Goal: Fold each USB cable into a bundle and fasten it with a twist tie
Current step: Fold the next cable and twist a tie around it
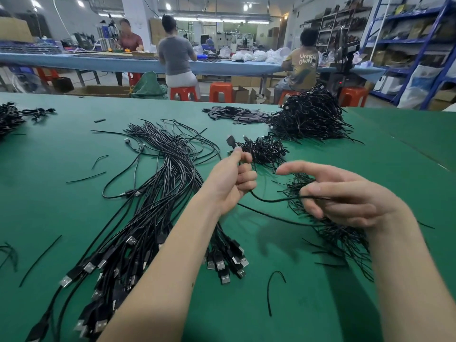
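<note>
Folding one USB cable point(271, 200): left hand point(233, 183) is gripping the plug end in curled fingers, right hand point(345, 198) is pinching the slack, forefinger extended; keeping loops even is advisable

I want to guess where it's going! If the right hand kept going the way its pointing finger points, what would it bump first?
Probably the left hand, which grips a USB cable. The right hand points left toward it, though depth is unclear.

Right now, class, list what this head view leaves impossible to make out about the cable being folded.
- USB cable: its far end is hidden inside the right hand.
- Plug above the left hand: too blurred to tell its type.
- Twist ties: partly covered by the right forearm.
</note>
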